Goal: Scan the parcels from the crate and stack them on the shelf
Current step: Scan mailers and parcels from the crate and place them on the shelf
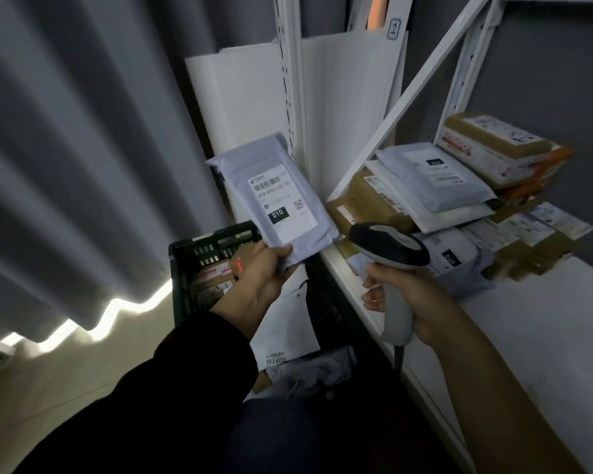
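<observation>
Right hand [399, 295] grips a scanner [389, 249] near the shelf's [528, 319] front edge; left hand [264, 268] pinches a grey parcel [274, 196], label up, above the crate [185, 254]. Scanning step; next, likely aiming at its barcode.

1. A white metal shelf board [534, 323] carries, at its far end, a heap of brown cardboard boxes [536, 256] and grey plastic mailer bags [459, 258].
2. A dark green plastic lattice crate [199, 254] stands on the beige floor [83, 364].
</observation>
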